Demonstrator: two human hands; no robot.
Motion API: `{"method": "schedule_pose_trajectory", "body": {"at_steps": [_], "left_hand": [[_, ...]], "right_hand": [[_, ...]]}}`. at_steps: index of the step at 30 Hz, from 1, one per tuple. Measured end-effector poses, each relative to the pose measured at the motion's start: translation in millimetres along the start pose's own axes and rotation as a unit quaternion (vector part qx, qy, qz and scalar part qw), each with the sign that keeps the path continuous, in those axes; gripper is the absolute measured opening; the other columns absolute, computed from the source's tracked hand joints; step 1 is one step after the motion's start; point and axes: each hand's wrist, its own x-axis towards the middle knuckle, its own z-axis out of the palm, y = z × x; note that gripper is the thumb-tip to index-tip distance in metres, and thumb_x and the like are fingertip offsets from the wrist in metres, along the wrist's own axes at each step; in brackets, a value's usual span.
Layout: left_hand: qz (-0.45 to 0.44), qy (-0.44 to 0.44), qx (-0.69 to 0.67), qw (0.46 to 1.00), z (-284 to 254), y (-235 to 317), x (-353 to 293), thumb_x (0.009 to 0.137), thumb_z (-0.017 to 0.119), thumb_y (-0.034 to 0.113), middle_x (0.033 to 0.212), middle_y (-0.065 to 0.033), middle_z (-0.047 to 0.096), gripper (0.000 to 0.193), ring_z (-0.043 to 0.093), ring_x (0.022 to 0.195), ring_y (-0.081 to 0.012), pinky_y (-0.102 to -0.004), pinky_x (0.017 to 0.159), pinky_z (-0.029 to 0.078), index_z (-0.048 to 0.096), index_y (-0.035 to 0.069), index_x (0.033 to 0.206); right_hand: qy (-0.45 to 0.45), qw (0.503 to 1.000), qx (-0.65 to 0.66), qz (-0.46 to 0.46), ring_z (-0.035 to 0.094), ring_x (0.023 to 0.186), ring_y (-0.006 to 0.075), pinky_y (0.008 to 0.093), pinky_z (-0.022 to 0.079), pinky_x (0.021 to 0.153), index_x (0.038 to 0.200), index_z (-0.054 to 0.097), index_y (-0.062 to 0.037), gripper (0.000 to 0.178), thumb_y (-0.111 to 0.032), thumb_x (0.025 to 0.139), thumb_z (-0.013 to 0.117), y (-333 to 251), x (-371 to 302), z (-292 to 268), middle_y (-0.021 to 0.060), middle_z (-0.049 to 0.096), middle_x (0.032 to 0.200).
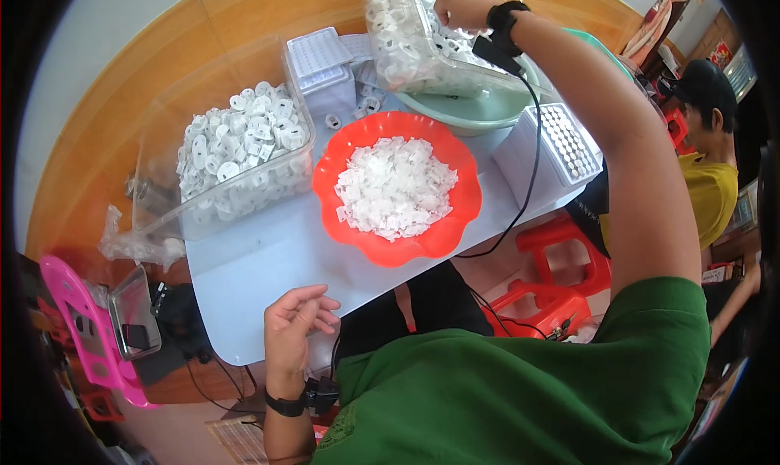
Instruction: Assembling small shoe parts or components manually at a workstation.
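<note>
My right hand [465,8] reaches far across the table, over a clear plastic bin [398,38] heaped with white round parts. Its fingers are curled down toward the parts, and whatever they hold is hidden. Near the table's front edge hovers my left hand [297,323], empty, fingers loosely apart. A red scalloped bowl [331,209], filled with small white flat pieces [398,184], lies between the two hands. To its left stands another clear bin [244,184] full of white round plastic parts [236,140].
A pale green basin [479,122] sits beneath the far bin. White tray stacks stand at right [532,152] and back left [329,87]. A black cable [532,180] hangs from my right wrist. Red stools [548,306], a pink chair [85,327] and a seated person [707,156] surround the table.
</note>
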Motion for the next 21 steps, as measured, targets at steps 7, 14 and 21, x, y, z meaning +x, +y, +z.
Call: {"method": "schedule_pose_trajectory", "body": {"at_steps": [7, 14, 21], "left_hand": [[0.028, -0.015, 0.008, 0.999, 4.8, 3.6, -13.8, 0.092, 0.051, 0.006, 0.089, -0.0167, 0.067, 0.022, 0.063, 0.069, -0.0158, -0.024, 0.06, 0.051, 0.06, -0.007, 0.109], [0.047, -0.112, -0.086, 0.989, 41.6, 13.1, -19.4, 0.096, 0.051, 0.019, 0.097, -0.0191, 0.063, 0.034, 0.063, 0.078, -0.0189, -0.0262, 0.066, 0.052, 0.053, -0.008, 0.117], [0.107, -0.244, -0.184, 0.946, 80.8, 3.0, -28.5, 0.094, 0.054, 0.013, 0.111, -0.01, 0.061, 0.037, 0.061, 0.09, -0.015, -0.0249, 0.075, 0.051, 0.049, -0.003, 0.127]], "right_hand": [[0.117, 0.941, 0.318, -0.005, 0.061, 0.056, 0.0124, 0.0265, 0.051, 0.05, 0.076, 0.064, -0.0007, 0.011, -0.009, 0.082, 0.06, -34.8, -77.7, -79.4, 0.0059, 0.062, 0.064], [0.168, 0.881, 0.363, -0.253, 0.062, 0.071, 0.0223, 0.0308, 0.049, 0.064, 0.088, 0.065, -0.0022, 0.014, 0.004, 0.076, 0.065, -169.4, -204.6, -66.8, 0.0097, 0.065, 0.08], [0.202, 0.833, 0.434, -0.278, 0.06, 0.069, 0.03, 0.0359, 0.048, 0.06, 0.094, 0.061, -0.002, 0.021, 0.005, 0.074, 0.065, -247.3, -268.7, 5.8, 0.0108, 0.057, 0.079]]}}
